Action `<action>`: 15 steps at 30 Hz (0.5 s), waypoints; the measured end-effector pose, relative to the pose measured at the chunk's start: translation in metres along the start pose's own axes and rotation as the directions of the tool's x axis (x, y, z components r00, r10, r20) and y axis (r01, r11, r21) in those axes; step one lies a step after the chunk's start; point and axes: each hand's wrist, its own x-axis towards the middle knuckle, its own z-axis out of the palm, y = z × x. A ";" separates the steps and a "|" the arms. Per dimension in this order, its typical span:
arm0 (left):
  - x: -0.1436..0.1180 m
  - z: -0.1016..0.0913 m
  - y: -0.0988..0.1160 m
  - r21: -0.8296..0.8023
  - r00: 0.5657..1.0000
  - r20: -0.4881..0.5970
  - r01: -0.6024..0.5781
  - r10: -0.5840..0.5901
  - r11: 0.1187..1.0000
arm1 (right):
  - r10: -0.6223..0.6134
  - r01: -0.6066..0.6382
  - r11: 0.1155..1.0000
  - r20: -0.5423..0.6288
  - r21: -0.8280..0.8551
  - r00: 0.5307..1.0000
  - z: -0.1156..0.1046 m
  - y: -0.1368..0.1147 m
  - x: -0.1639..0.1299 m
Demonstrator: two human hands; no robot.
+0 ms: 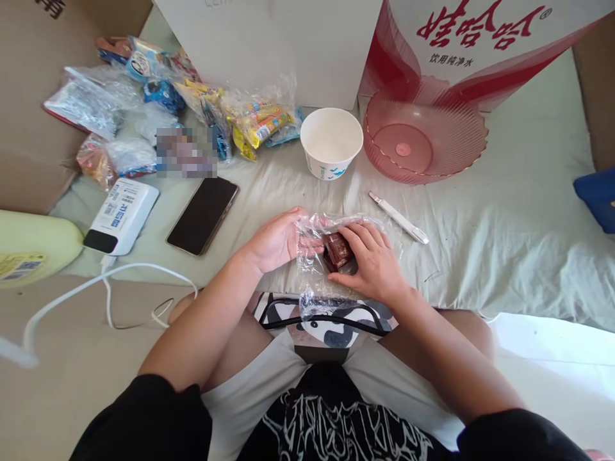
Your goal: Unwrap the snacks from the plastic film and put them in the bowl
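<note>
Cardboard (29, 128) walls off the far left, and below it a pale yellow-green bottle (33, 246) lies on its side at the edge of the bed (504, 211). Just right of that sits a white power bank (122, 214) with a white cable (96, 288) trailing off toward the floor, and beside it a dark phone (202, 214) lies face up on the light sheet. Behind these, a heap of snack packets in clear bags (158, 115) spreads across the back of the bed.

Moving toward the middle, the person sits at the bed's edge with both arms reaching forward. Their left hand (276, 242) grips the left side of a crinkled clear plastic bag (317, 269), fingers curled and pinching the film. The bag rests on the sheet right at the edge nearest the person, its lower end hanging over their lap. Inside it is a small dark brown wrapped sweet (337, 250), and the right hand (375, 262) is closed around it, fingertips pinching the sweet through or within the plastic; I cannot tell which.

Behind the hands stands a white paper cup (331, 144), empty, and just right of it a pink ribbed plastic bowl (425, 137), leaning against a red-and-white printed carton (480, 38). A slim white pen-like tool (398, 218) lies on the sheet between the bowl and the right hand. At the far right edge a blue object (598, 198) pokes in.
</note>
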 end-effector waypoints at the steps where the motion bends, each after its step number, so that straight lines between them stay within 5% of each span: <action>1: 0.002 0.000 0.000 -0.019 1.000 -0.004 0.003 -0.003 1.000 | -0.001 0.001 1.000 0.007 0.010 1.000 -0.001 0.001 0.000; 7: 0.008 0.000 0.001 -0.002 0.986 -0.147 -0.074 0.073 0.997 | -0.023 0.021 0.999 0.049 0.043 0.999 -0.004 0.001 -0.001; 15: 0.007 0.018 0.004 -0.141 0.999 -0.039 -0.026 0.020 0.990 | 0.027 -0.020 0.944 -0.019 0.328 0.999 -0.006 0.008 -0.001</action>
